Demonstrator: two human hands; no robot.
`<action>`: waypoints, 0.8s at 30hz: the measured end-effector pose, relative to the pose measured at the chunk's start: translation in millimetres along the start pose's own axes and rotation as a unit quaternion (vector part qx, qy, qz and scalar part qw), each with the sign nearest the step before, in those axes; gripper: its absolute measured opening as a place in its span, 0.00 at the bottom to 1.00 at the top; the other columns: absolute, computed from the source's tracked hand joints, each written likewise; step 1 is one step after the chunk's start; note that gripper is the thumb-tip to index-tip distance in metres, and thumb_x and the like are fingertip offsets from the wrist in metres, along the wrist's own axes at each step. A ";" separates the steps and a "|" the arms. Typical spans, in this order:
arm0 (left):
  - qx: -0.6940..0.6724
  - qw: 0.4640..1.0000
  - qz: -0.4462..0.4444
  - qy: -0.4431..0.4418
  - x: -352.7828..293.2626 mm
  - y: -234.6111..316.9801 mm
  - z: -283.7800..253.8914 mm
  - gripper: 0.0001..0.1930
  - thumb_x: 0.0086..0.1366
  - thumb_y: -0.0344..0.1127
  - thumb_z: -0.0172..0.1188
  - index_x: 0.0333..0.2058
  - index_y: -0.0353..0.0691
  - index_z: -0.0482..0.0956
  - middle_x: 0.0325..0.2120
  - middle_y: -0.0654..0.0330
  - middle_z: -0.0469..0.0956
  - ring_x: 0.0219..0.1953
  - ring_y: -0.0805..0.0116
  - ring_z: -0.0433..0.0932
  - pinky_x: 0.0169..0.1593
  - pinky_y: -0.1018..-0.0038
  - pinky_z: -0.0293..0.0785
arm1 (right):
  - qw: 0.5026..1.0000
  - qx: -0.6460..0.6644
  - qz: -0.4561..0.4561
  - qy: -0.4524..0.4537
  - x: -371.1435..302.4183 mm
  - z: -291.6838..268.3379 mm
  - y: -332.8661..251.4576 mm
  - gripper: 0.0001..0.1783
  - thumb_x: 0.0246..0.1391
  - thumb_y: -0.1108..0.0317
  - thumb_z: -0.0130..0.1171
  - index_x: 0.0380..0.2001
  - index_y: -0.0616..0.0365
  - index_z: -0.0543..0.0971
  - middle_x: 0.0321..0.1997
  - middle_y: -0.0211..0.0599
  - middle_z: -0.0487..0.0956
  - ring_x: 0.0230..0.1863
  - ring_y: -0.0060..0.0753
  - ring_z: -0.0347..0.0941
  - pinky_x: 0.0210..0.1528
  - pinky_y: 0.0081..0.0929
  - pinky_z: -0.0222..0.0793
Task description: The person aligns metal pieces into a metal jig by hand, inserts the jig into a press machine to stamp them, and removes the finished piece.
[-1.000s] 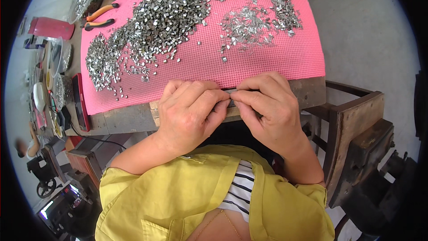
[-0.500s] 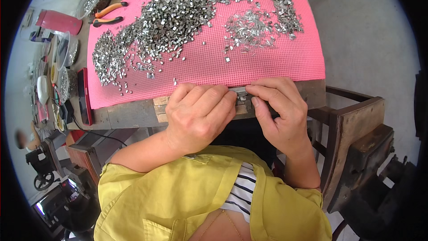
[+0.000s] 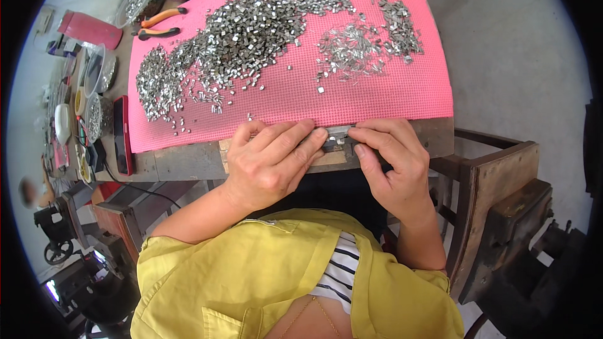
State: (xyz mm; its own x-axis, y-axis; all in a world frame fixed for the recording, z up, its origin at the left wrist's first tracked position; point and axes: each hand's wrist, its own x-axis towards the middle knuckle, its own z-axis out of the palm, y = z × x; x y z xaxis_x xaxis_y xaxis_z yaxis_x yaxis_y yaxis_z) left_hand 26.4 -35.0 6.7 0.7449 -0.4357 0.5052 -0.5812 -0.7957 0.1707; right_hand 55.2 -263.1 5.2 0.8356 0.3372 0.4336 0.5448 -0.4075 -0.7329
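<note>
left hand (image 3: pixel 267 162) and right hand (image 3: pixel 397 164) have drawn apart, baring the metal block (image 3: pixel 339 139) between them; left grip unclear, right thumb and forefinger parted; uneven pressure could shift it.

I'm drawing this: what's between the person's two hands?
In the head view, a small greyish metal piece lies at the table's edge, between the left hand and the right hand.

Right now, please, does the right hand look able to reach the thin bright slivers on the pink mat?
Probably yes: the bright slivers lie beyond the right hand with only pink mat between, though its fingertips are at the bench edge.
</note>
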 end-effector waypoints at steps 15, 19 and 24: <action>0.125 0.962 -0.210 0.120 -67.0 -96.2 -57.6 0.13 0.52 0.26 0.75 0.38 0.42 0.89 0.38 0.59 0.85 0.43 0.58 0.82 0.48 0.64 0.77 | 0.990 -0.081 -0.090 -0.075 50.2 43.6 -37.4 0.16 0.48 0.78 0.70 0.43 0.57 0.85 0.41 0.36 0.83 0.41 0.42 0.78 0.47 0.38 0.68; 0.127 0.953 -0.242 0.131 -72.8 -110.7 -63.5 0.08 0.53 0.31 0.75 0.33 0.48 0.89 0.34 0.66 0.83 0.43 0.61 0.80 0.45 0.65 0.74 | 0.979 -0.086 -0.129 -0.134 77.9 79.4 -44.1 0.13 0.51 0.76 0.69 0.41 0.57 0.85 0.41 0.34 0.82 0.43 0.39 0.78 0.49 0.38 0.67; 0.061 0.960 -0.253 0.105 -62.1 -117.7 -59.7 0.07 0.54 0.34 0.74 0.33 0.50 0.89 0.32 0.69 0.82 0.43 0.63 0.78 0.46 0.65 0.72 | 0.962 -0.115 -0.188 -0.160 103.1 118.1 -45.5 0.09 0.54 0.73 0.66 0.40 0.55 0.85 0.38 0.33 0.81 0.43 0.37 0.77 0.49 0.37 0.67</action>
State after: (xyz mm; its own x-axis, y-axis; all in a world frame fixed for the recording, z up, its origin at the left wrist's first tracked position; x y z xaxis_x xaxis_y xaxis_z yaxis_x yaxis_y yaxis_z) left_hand 29.0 110.8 5.7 0.8324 0.1039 0.5443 -0.1100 -0.9317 0.3462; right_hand 108.3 -109.5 21.3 0.5324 0.7264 0.4345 0.8360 -0.3707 -0.4045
